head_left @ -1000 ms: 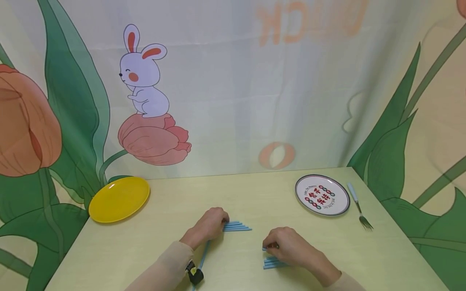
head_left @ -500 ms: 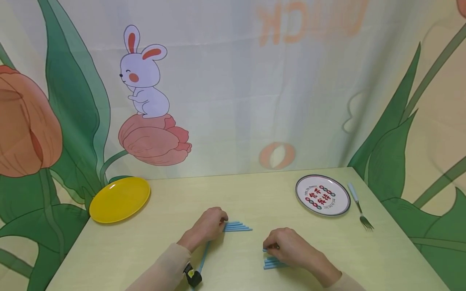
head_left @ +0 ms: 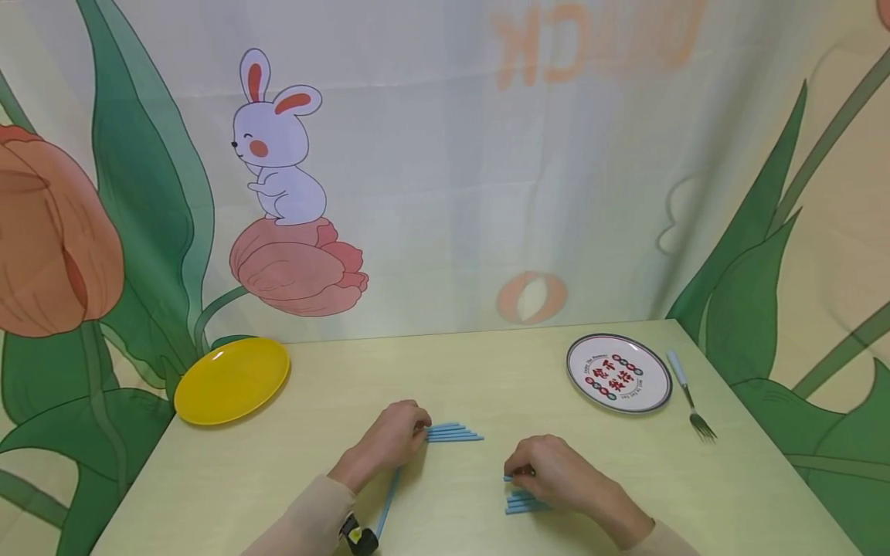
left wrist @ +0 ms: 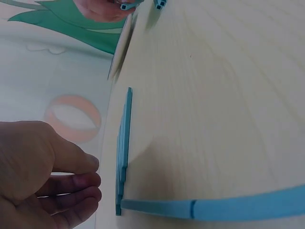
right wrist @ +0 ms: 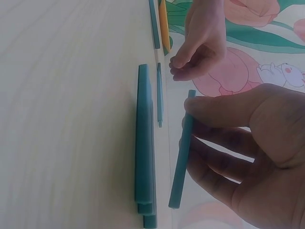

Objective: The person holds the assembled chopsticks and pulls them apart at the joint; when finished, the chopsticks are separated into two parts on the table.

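My left hand [head_left: 398, 434] hovers at the left end of a row of thin blue sticks [head_left: 455, 433]. In the left wrist view, the fingers of this hand [left wrist: 43, 176] stand apart from those sticks [left wrist: 125, 143], with nothing between thumb and fingers. A long blue strip of sticks [left wrist: 238, 205] runs out from the row under my left forearm. My right hand [head_left: 556, 472] pinches a single blue stick [right wrist: 182, 152] between thumb and fingers, raised off the table. Right under it lies a second group of blue sticks [head_left: 524, 503], side by side.
A yellow plate [head_left: 232, 381] lies at the table's left edge. Towards the back right are a white plate [head_left: 619, 374] with red printing and a fork [head_left: 690, 398] with a pale handle. A printed curtain [head_left: 445, 193] hangs behind the table [head_left: 445, 363].
My left hand has drawn slightly to the left, away from the row of sticks. The right hand keeps its place, still pinching its stick.
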The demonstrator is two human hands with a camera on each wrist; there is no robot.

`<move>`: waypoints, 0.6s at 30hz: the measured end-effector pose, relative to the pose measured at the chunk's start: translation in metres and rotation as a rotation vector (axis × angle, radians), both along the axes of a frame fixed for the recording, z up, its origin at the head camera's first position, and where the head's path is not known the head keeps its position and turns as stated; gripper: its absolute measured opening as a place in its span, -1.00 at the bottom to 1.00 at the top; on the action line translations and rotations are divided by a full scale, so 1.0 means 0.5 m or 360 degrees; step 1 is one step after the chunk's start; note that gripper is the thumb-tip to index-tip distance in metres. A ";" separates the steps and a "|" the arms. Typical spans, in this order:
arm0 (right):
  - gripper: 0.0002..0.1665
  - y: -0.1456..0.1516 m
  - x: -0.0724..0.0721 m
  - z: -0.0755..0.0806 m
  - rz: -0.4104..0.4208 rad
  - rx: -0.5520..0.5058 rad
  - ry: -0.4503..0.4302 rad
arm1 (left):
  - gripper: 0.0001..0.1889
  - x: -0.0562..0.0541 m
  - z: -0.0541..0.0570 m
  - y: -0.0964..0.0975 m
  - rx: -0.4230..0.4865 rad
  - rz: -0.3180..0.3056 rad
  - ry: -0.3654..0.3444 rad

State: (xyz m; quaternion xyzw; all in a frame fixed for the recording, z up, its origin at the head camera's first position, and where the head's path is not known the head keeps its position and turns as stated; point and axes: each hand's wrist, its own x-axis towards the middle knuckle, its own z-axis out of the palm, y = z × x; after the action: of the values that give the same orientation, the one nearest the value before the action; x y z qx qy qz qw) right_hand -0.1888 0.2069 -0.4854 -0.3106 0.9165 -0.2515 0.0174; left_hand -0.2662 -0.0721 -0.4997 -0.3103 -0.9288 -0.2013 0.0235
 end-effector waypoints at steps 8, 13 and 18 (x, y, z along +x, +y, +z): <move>-0.86 0.000 -0.001 -0.002 0.0016 0.0012 0.0020 | -0.85 0.029 0.005 -0.008 0.0026 0.0017 -0.0010; -0.86 -0.001 -0.002 -0.003 0.0017 0.0015 0.0018 | -0.86 0.045 0.009 -0.013 0.0000 0.0038 -0.0024; -0.85 -0.002 -0.002 -0.005 0.0018 0.0022 0.0024 | -0.87 0.060 0.010 -0.021 0.0021 0.0031 -0.0014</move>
State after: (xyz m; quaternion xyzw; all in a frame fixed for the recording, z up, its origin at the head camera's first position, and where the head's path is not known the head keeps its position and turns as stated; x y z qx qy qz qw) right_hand -0.1897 0.2059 -0.4878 -0.3174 0.9166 -0.2427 0.0141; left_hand -0.2362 -0.0824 -0.4946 -0.3002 -0.9305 -0.2086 0.0235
